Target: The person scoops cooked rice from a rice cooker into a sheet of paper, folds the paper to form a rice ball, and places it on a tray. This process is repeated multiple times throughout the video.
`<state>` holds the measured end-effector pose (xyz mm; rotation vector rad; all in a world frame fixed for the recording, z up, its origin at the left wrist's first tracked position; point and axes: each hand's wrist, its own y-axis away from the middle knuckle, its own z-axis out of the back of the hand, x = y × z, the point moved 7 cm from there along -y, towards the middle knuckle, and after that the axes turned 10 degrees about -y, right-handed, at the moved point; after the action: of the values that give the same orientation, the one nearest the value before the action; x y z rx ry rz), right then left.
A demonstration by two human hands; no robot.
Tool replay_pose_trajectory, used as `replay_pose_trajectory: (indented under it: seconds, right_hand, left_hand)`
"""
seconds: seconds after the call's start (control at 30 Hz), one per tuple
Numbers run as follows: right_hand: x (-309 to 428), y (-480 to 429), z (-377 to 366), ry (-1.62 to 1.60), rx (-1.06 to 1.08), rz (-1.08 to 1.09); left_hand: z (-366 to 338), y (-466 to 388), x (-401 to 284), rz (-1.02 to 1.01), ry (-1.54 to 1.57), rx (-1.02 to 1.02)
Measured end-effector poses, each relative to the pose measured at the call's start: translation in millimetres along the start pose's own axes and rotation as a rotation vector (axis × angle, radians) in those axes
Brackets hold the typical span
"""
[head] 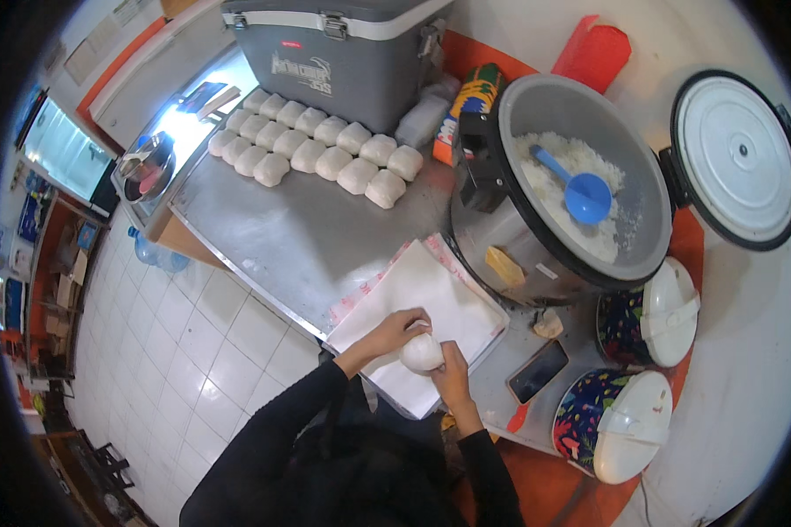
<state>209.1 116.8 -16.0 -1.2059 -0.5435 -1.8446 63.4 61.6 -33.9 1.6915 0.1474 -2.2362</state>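
Both hands grip a rounded white paper-wrapped bundle above a stack of white paper sheets. My left hand has its fingers bent at the bundle's upper left side. On the lower right side, my right hand pinches it between thumb and fingers. What the paper encloses is hidden. Farther back on the metal table, similar white bundles sit close together in rows. To the right stands an open rice cooker containing cooked white rice, with a blue scoop lying on top.
A grey cooler box stands behind the rows. The cooker's lid is swung open at right. Near the right hand are a phone, a red-handled utensil and two patterned containers with white lids. Tiled floor lies left.
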Motion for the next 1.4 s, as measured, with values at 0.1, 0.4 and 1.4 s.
replay_pose_trajectory:
  seconds: [0.1, 0.4, 1.4]
  right_hand:
    - [5.2, 2.3, -0.1, -0.001, -0.048, -0.048]
    - [17.4, 4.3, -2.0, 0.053, -0.175, -0.147]
    - [86.6, -151.5, -135.8, -0.318, -0.570, -0.394]
  left_hand:
    - [23.6, -0.8, -26.6, -0.034, -0.391, -0.348]
    - [4.9, 41.0, -41.3, -0.259, -0.326, -0.217]
    - [369.8, -11.6, 45.7, 0.358, -0.099, -0.624]
